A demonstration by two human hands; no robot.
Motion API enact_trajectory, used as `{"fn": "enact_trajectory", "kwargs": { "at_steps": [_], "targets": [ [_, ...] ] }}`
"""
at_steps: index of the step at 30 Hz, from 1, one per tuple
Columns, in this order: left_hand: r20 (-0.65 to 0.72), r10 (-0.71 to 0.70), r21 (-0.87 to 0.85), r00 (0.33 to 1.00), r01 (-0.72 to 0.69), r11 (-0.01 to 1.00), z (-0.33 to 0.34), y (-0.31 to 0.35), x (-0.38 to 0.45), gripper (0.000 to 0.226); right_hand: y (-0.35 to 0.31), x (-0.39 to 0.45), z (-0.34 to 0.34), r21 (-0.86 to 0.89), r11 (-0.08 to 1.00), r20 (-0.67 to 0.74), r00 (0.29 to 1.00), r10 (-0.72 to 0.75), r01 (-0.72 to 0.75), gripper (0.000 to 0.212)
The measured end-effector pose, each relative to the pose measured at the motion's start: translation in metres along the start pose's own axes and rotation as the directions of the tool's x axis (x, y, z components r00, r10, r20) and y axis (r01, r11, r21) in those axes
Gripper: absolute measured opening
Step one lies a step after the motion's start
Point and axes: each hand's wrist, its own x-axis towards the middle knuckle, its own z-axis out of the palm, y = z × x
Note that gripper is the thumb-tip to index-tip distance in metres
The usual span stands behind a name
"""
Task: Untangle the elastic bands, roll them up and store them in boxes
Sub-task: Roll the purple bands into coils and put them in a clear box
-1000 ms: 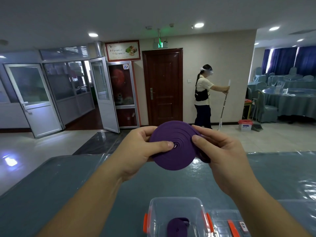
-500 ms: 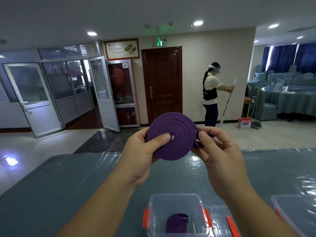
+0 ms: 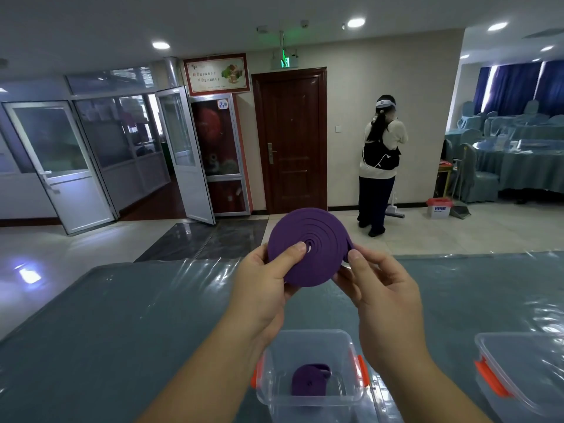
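Observation:
A purple elastic band [image 3: 314, 239] is wound into a flat spiral disc, held up in the air above the table. My left hand [image 3: 265, 282] grips the disc, thumb pressed near its centre. My right hand [image 3: 375, 288] pinches the band's outer end at the disc's right edge. Below them an open clear plastic box [image 3: 308, 346] with orange clips stands on the table, and a smaller rolled purple band [image 3: 309, 380] lies inside it.
The table [image 3: 122, 315] has a blue-grey cloth under clear plastic. A second clear box with an orange clip [image 3: 525, 374] sits at the right edge. A person [image 3: 380, 166] stands on the floor beyond the table, near a brown door.
Both hands have lifted the rolled band a little and my right hand has shifted to its right edge. The second box has come into view. The person in the background has turned away.

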Motion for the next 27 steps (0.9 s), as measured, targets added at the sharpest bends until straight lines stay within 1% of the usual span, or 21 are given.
{"fn": "enact_trajectory", "kwargs": {
  "at_steps": [2, 4, 6, 11, 16, 20, 23, 25, 27],
  "targets": [
    [-0.035, -0.017, -0.021, 0.999, 0.016, 1.0, 0.004, -0.01, -0.001, 0.031, 0.005, -0.004, -0.004, 0.018, 0.999, 0.006, 0.999, 0.048, -0.048, 0.022],
    [-0.064, -0.048, -0.06, 0.997, 0.045, 0.997, 0.008, -0.021, -0.002, 0.03, 0.011, -0.006, -0.009, 0.017, 0.995, 0.023, 0.995, 0.097, -0.097, 0.03],
    [-0.081, -0.093, -0.094, 0.992, 0.085, 0.992, 0.01, -0.034, -0.002, 0.031, 0.018, -0.006, -0.016, 0.029, 0.989, 0.009, 0.99, 0.142, -0.142, 0.036],
    [-0.104, -0.221, -0.097, 0.97, 0.212, 0.973, 0.009, -0.065, 0.004, 0.034, 0.033, 0.004, -0.042, 0.028, 0.969, 0.0, 0.969, 0.245, -0.245, 0.035],
    [-0.13, -0.342, -0.016, 0.931, 0.343, 0.939, -0.004, -0.088, 0.008, 0.026, 0.047, 0.016, -0.077, -0.09, 0.932, 0.073, 0.931, 0.357, -0.35, 0.034],
    [-0.144, -0.456, 0.035, 0.878, 0.465, 0.885, -0.031, -0.11, 0.011, 0.032, 0.074, 0.024, -0.1, -0.191, 0.87, 0.111, 0.871, 0.48, -0.455, 0.033],
    [-0.171, -0.519, 0.004, 0.837, 0.528, 0.85, -0.05, -0.136, 0.014, 0.03, 0.104, 0.024, -0.108, -0.248, 0.829, 0.074, 0.843, 0.533, -0.502, 0.033],
    [-0.18, -0.536, -0.021, 0.825, 0.541, 0.841, -0.061, -0.155, 0.019, 0.031, 0.123, 0.024, -0.11, -0.274, 0.807, 0.022, 0.835, 0.55, -0.524, 0.032],
    [-0.184, -0.55, -0.035, 0.815, 0.554, 0.832, -0.071, -0.172, 0.026, 0.028, 0.139, 0.026, -0.111, -0.289, 0.79, -0.02, 0.829, 0.559, -0.54, 0.031]
  ]
}}
